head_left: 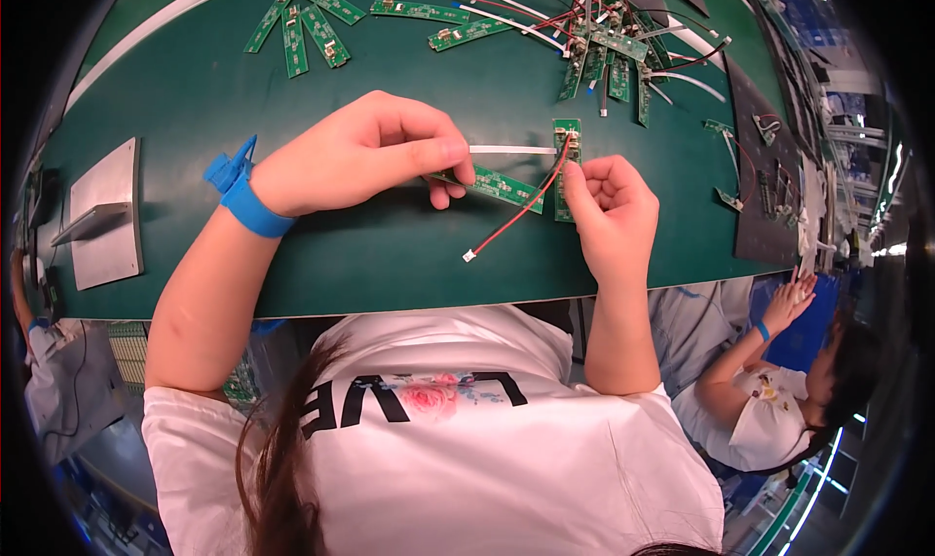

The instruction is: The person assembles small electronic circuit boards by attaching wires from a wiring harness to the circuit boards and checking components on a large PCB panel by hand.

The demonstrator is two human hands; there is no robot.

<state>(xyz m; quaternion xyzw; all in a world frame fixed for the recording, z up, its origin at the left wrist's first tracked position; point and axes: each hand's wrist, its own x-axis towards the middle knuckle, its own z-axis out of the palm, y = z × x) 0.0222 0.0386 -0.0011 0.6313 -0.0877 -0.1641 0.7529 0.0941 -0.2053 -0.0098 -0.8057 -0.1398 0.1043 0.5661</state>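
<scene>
My left hand (390, 157), with a blue strap on its wrist, pinches the free end of a white flat cable (511, 150). The cable runs straight across to a narrow green circuit board (567, 203). My right hand (616, 205) is closed on that board's right edge, thumb and fingers together. From the board's upper part a red and black wire lead (516, 217) hangs down left to a small white plug. A second green circuit board (506, 188) lies slanted under my left fingertips; whether they also grip it is hidden.
Several loose circuit boards (323, 36) lie at the back left. A tangled pile of wired boards (609, 55) sits at the back right. On the left stands a metal plate with an upright fin (107, 220). A co-worker's hands (787, 303) are at the right edge.
</scene>
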